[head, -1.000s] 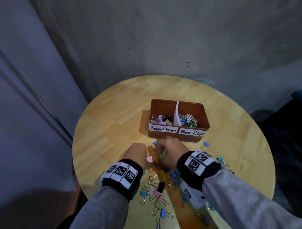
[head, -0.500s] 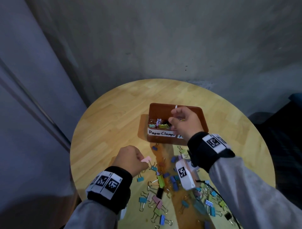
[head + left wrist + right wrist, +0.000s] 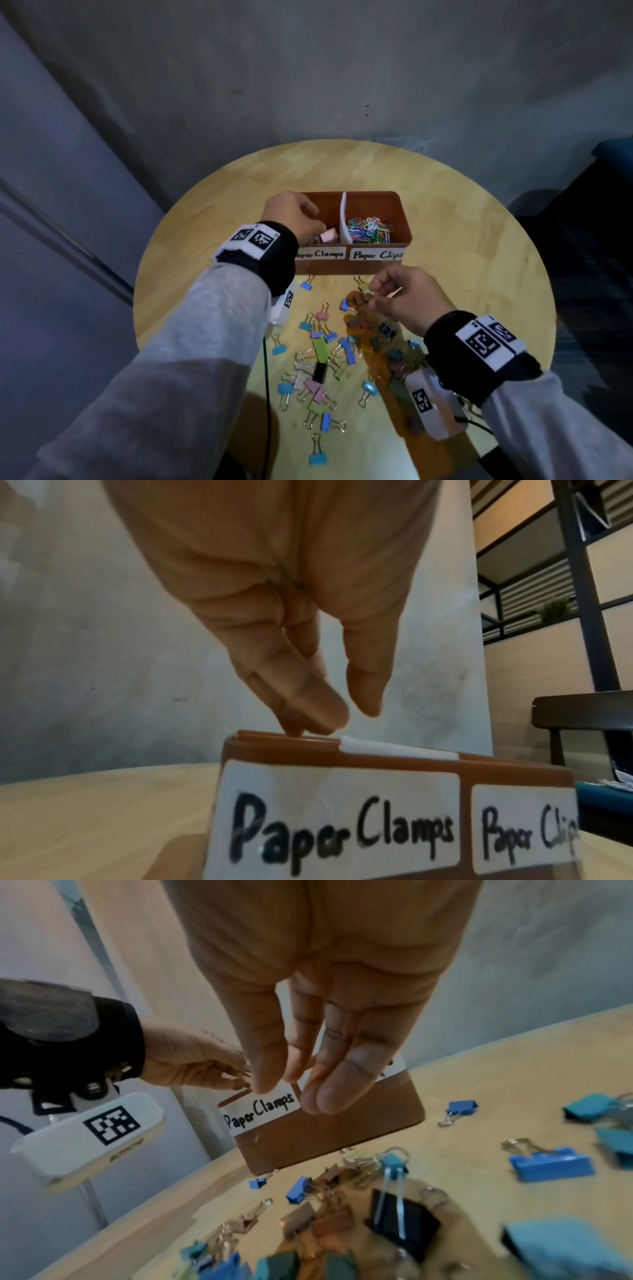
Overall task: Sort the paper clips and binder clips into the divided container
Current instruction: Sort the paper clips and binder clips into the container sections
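Note:
A brown divided container (image 3: pixel 370 194) stands mid-table, labelled "Paper Clamps" on the left and "Paper Clips" on the right. Coloured paper clips (image 3: pixel 368 229) fill the right compartment. My left hand (image 3: pixel 320 224) hovers over the left compartment, fingers pointing down and apart from the thumb (image 3: pixel 365 696), holding nothing. A pink binder clip (image 3: pixel 328 235) lies in that compartment just below it. My right hand (image 3: pixel 373 293) hangs over the scattered binder clips (image 3: pixel 322 349) in front of the container (image 3: pixel 325 1134); its fingers (image 3: pixel 322 1096) are loosely straight and empty. A black binder clip (image 3: pixel 402 1223) lies beneath it.
The round wooden table (image 3: pixel 479 260) stands close to a grey wall (image 3: pixel 308 85), with its edge falling away on all sides. A dark chair (image 3: pixel 599 212) is at the right. A black cable (image 3: pixel 265 377) trails from my left wrist across the near table.
My left hand carried the pink binder clip from the table to the left compartment and let it go. My right hand came back from the container to above the pile.

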`<state>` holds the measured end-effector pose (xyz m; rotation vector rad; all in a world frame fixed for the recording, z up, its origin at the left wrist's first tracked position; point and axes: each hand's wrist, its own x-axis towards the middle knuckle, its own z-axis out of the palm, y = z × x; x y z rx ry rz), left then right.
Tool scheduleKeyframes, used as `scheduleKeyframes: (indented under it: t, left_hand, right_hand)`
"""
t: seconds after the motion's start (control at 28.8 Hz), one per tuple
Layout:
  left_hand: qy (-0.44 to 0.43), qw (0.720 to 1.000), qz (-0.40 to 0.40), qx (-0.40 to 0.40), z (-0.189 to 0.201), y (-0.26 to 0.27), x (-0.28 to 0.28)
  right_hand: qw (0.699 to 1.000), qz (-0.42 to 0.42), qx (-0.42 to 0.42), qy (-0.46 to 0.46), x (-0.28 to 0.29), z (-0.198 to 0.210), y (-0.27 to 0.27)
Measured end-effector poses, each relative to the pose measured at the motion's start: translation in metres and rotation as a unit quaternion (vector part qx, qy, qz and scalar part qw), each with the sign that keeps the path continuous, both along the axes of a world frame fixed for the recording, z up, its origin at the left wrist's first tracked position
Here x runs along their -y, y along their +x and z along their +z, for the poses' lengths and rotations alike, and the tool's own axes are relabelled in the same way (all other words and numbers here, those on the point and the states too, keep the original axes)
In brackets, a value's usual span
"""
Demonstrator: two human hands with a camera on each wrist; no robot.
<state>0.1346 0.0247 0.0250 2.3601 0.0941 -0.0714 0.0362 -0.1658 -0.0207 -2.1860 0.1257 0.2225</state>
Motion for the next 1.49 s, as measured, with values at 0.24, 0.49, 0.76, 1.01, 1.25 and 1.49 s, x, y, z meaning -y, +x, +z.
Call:
scheduleKeyframes:
  t: [0.24,0.49,0.76,1.01,1.25,1.49]
  left_hand:
    - [0.000,0.996,0.034,-0.082,-0.020,-0.066,-0.032]
    - [0.232,0.949,0.045,-0.209,-0.059,-0.164,-0.059]
    - [0.268,0.939,0.039,-0.210,-0.081,-0.200,-0.044]
    - [0.188,0.966,0.007,-0.178,-0.077,-0.206,-0.018]
    - [0.162,0.974,-0.023,-0.156,-0.080,-0.196,-0.006]
    - [0.162,0.975,-0.022,-0.147,-0.090,-0.193,0.001]
  right_hand:
    - [0.999,0.038,-0.028,-0.025,-0.020,-0.003,-0.038]
    - [0.963,0.214,-0.052,-0.153,-0.063,0.002,-0.098]
    - [0.921,0.269,-0.057,-0.275,-0.079,-0.026,-0.134]
    - [0.949,0.209,-0.006,-0.235,-0.076,-0.031,-0.122]
    - [0.953,0.190,-0.021,-0.235,-0.077,-0.036,-0.104]
    - [0.958,0.159,-0.039,-0.235,-0.082,-0.035,-0.102]
